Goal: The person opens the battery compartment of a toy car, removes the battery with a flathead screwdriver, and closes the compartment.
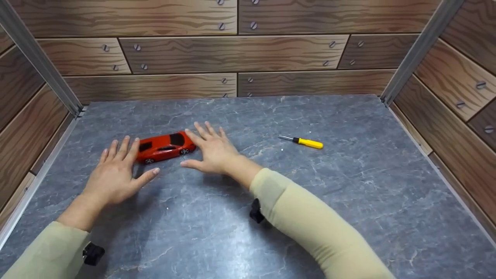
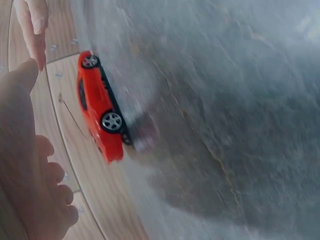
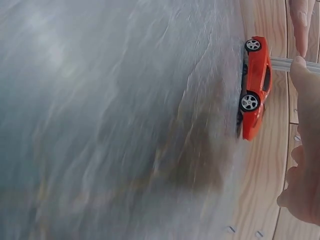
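A red toy car (image 1: 161, 147) with dark windows stands on its wheels on the grey marbled table, left of the middle. My left hand (image 1: 114, 172) is spread at the car's left end, its index finger overlapping that end in the head view. At the other end my right hand (image 1: 213, 151) is spread too, with the index fingertip right at the car's edge. Fingers on both hands are straight and grip nothing. Each wrist view shows the car (image 2: 97, 107) side-on, beyond the thumb.
To the right lies a screwdriver (image 1: 308, 142) with a yellow handle, its metal tip pointing left. Tiny white specks dot the table (image 1: 348, 217). Wood-patterned walls (image 1: 232, 54) with metal corner posts enclose the back and sides.
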{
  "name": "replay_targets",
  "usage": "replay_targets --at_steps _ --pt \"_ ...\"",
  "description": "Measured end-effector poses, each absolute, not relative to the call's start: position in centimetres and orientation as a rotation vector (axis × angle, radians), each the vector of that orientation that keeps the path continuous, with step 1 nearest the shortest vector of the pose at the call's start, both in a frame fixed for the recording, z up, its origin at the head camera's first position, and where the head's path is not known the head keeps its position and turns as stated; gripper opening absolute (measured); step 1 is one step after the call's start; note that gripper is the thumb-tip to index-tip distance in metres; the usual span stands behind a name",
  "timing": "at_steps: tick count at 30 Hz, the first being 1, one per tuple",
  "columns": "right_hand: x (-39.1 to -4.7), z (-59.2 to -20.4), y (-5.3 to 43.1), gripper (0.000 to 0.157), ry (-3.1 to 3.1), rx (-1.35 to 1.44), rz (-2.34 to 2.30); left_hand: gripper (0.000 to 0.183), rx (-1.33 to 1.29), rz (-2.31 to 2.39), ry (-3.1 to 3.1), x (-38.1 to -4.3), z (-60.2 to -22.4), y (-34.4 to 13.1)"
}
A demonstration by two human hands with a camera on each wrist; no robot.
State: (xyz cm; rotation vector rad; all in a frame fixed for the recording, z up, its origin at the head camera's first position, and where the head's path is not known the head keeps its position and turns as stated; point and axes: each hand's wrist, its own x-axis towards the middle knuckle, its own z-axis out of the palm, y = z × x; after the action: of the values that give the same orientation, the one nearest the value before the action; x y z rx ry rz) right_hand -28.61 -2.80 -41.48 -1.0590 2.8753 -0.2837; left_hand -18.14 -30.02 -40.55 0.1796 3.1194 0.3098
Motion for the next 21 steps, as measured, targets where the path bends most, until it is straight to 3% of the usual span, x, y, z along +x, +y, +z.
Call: replay_targets --at_steps 21 --pt "-29.3 -43.8 -5.1 0.096 2.778 -1.017 -0.325 0.112 0.169 0.329 3.049 -19.0 -42.5 -30.9"
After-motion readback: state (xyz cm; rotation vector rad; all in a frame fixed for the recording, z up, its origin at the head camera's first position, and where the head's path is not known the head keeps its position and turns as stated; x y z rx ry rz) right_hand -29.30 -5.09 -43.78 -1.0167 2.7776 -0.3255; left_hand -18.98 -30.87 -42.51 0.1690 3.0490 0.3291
